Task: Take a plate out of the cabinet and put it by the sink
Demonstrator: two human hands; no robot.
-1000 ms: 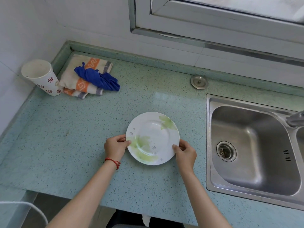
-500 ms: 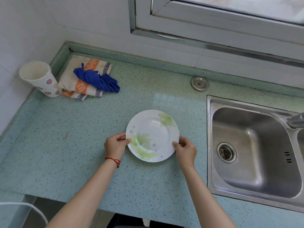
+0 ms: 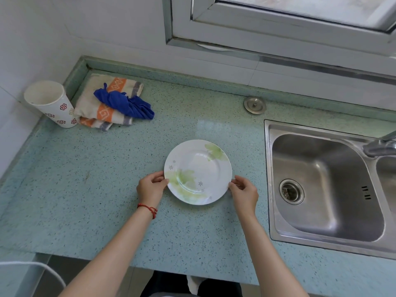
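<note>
A white plate (image 3: 198, 171) with pale green leaf prints lies flat on the speckled green countertop (image 3: 107, 200), a short way left of the steel sink (image 3: 321, 185). My left hand (image 3: 151, 187) holds the plate's left rim with thumb on top. On the lower right rim my right hand (image 3: 244, 192) pinches the edge the same way. A red string bracelet circles my left wrist. No cabinet is in view.
A patterned white cup (image 3: 50, 102) stands in the far left corner beside a folded orange-striped towel (image 3: 105, 103) with a blue cloth (image 3: 125, 103) on it. A round metal sink plug (image 3: 255, 105) lies behind the sink. The tap (image 3: 379, 144) juts in at right.
The plate and both hands have shifted slightly away from me across the counter. Both hands keep their hold on the rim.
</note>
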